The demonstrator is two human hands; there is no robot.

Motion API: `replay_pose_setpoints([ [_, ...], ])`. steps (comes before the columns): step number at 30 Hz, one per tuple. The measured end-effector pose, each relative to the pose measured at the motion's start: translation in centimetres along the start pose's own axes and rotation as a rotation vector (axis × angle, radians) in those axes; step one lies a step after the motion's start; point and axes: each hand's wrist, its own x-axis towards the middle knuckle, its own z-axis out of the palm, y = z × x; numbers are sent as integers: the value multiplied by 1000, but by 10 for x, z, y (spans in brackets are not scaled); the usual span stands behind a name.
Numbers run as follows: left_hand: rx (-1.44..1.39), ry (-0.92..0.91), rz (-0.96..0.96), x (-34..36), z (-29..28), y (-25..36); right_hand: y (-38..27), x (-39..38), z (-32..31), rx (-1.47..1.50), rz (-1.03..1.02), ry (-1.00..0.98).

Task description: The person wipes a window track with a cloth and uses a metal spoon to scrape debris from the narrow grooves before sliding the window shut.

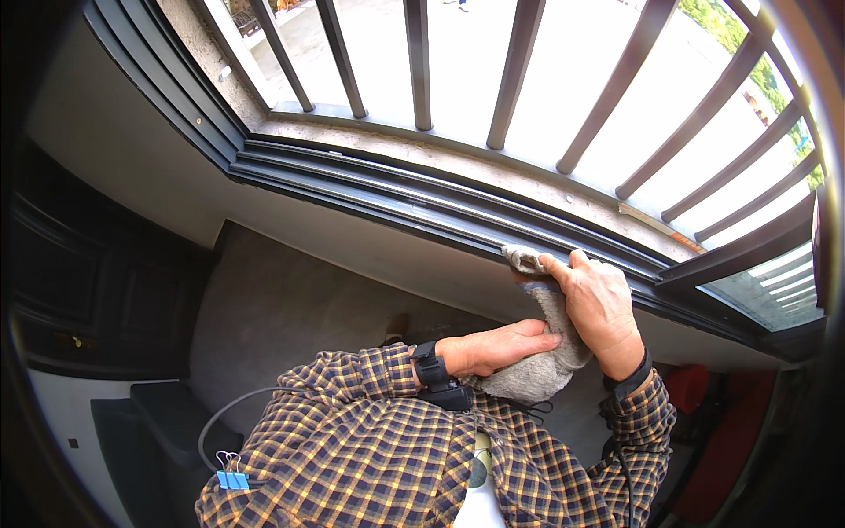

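Note:
A grey, fuzzy cloth (524, 383) hangs in a bunch below the dark metal sliding-window track (378, 200), one folded end lifted onto the track's inner edge. My right hand (594, 308) grips the upper part of the cloth at that edge, its fingers curled. Lower and to the left, my left hand (502, 345) holds the cloth's middle, fingers pressed against it. Both wrists wear black straps, and plaid sleeves cover my forearms.
Dark vertical bars (515, 70) stand outside the window. A glazed sash (761, 290) is at the right. Below the sill are a wall and grey floor (264, 308). A dark door (97, 273) is at the left, a red object (687, 387) at the lower right.

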Motion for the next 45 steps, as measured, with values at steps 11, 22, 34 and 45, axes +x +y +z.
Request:
replay_pose_setpoints([
  [11, 16, -19, -69, -16, 2, 1, -5, -6, -21, 170, -11, -32],
  [22, 81, -147, -8, -18, -5, -14, -42, -16, -18, 128, 113, -190],
  [34, 98, 43, -64, -37, -24, -1, -48, 5, 5, 349, 98, 36],
  [45, 343, 232, 37, -114, -30, 19, -86, 56, 7, 537, -195, 271],
])
